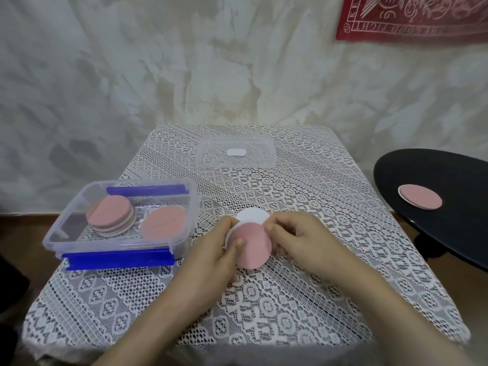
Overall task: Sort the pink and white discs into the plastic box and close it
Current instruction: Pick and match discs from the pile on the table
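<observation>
At the middle of the table my left hand [220, 249] and my right hand [298, 239] grip a pink disc [253, 245] between them, tilted up off the cloth. A white disc [250, 215] lies just behind it, touching my fingers. The clear plastic box [63, 231] with blue clips stands open at the left. Inside it sit a stack of pink and white discs [112, 216] and one loose pink disc [163, 223]. The box's clear lid [208, 161] lies flat at the far middle of the table.
A white lace cloth [317, 286] covers the table. To the right stands a black round side table [449, 233] bearing a pink disc over a white one [420, 196]. A pale wall rises behind, with a red cloth [412, 17] hung at the top right.
</observation>
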Available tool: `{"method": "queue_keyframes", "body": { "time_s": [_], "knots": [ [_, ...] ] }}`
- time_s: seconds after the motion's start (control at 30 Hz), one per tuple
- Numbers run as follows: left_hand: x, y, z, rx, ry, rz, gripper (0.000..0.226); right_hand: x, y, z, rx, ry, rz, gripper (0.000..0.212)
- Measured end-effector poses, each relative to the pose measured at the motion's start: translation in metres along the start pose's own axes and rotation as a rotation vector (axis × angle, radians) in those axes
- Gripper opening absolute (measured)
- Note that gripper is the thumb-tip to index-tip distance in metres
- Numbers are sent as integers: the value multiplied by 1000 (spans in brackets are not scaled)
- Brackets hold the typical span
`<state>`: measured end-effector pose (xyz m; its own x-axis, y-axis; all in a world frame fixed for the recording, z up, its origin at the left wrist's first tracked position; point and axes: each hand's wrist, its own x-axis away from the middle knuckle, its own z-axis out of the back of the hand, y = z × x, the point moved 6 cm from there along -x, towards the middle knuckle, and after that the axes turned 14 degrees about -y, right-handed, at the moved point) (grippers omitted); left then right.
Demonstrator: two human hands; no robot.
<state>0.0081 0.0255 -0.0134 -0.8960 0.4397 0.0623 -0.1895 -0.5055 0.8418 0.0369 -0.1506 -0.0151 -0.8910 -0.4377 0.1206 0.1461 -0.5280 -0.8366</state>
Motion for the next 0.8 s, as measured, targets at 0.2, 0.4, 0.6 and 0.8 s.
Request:
{"method": "queue_keyframes", "body": {
  "time_s": [0.2,0.4,0.6,0.8],
  "knots": [
    [2,-10,2,20,-22,44,11,-16,4,17,314,134,-133,27],
    [0,-14,4,16,4,56,11,-27,-3,12,460,77,-158,22],
    [-1,-12,4,36,14,62,10,-26,2,12,270,94,-170,35],
    [0,-10,3,40,31,72,12,-17,11,24,120,215,-84,16]
  ]
}}
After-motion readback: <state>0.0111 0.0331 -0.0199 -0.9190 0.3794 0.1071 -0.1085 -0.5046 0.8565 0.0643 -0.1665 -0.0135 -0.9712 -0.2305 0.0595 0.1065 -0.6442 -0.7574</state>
